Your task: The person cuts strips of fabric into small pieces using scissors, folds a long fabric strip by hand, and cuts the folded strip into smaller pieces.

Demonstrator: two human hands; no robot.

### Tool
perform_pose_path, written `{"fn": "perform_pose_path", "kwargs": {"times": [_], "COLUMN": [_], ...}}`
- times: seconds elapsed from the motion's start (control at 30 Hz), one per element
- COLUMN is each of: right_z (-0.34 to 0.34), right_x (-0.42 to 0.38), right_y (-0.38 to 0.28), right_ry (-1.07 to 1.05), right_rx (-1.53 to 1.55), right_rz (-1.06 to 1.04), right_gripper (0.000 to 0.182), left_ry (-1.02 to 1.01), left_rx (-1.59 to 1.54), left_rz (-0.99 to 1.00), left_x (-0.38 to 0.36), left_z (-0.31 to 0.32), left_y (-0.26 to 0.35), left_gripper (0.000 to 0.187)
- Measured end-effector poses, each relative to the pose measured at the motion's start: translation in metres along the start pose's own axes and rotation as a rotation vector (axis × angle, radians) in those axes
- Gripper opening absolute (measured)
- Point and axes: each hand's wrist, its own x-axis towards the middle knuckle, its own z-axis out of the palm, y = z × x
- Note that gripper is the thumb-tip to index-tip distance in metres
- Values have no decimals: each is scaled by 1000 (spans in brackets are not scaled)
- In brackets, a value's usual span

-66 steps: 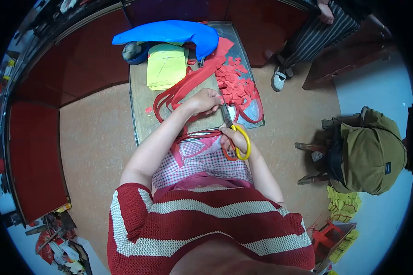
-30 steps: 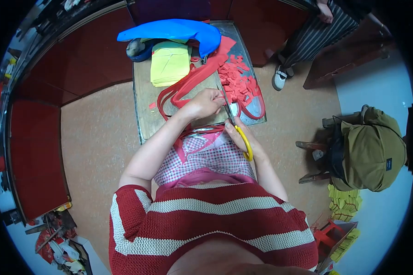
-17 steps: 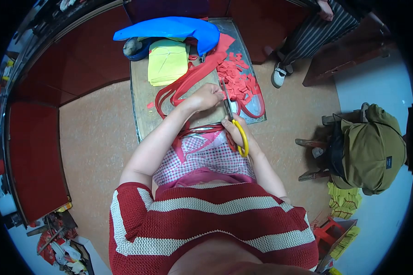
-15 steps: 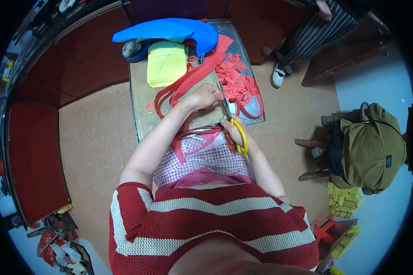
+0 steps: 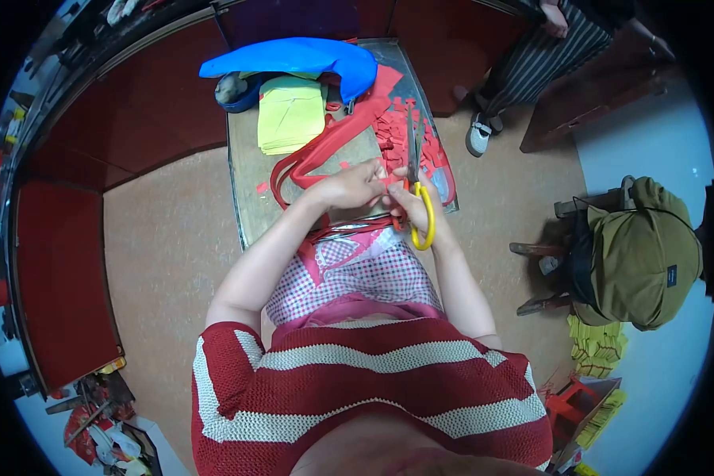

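Gripping the scissors (image 5: 417, 190), the right hand (image 5: 413, 205) points blades over red scraps (image 5: 411, 141) near the worktop (image 5: 250, 198) right edge. Left hand (image 5: 352, 186) fingers pinch a red strip (image 5: 325, 147); bare floor (image 5: 166, 246) all around.

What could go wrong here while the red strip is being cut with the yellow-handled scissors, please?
The left hand pinches the red paper strip right beside the yellow-handled scissors in the right hand, so a fingertip might get nicked. The pile of small red cut pieces lies near the metal table's edge and could slide off.
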Motion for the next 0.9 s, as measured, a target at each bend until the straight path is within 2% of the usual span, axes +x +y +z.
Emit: {"fn": "perform_pose_path", "kwargs": {"times": [0.07,0.13,0.2,0.33,0.37,0.43,0.47,0.53,0.67,0.73,0.77,0.9], "right_z": [4,6,6,-11,-15,-22,-24,-22,-18,-18,-19,-6], "right_x": [0,-1,-1,-15,-21,-30,-36,-41,-38,-30,-29,-32], "right_y": [1,-2,-7,-11,-10,-1,2,12,15,25,27,18], "right_ry": [-1,57,91,22,-53,-201,-274,-287,-258,-225,-225,-183], "right_rx": [53,-38,7,-38,-76,-155,-229,-249,-298,-388,-387,-299], "right_rz": [-58,-130,-149,-43,-15,-19,-13,-5,23,-118,-115,47], "right_gripper": [28,27,26,18,19,28,49,53,55,53,53,44], "left_ry": [-7,-45,-84,24,101,214,218,226,196,192,191,188], "left_rx": [-9,53,171,-6,-79,-193,-198,-184,-196,-208,-209,-188], "left_rz": [13,-24,-21,-4,-32,-48,-44,-48,-49,-45,-47,-55], "left_x": [-7,-14,-15,-12,-11,-9,-8,-6,-2,-4,-4,2], "left_z": [4,-4,-13,-13,-14,-14,-14,-13,-8,-6,-5,0], "left_y": [4,12,14,10,10,11,11,11,11,16,16,6], "left_gripper": [14,15,19,20,20,20,20,19,18,18,18,19]}}
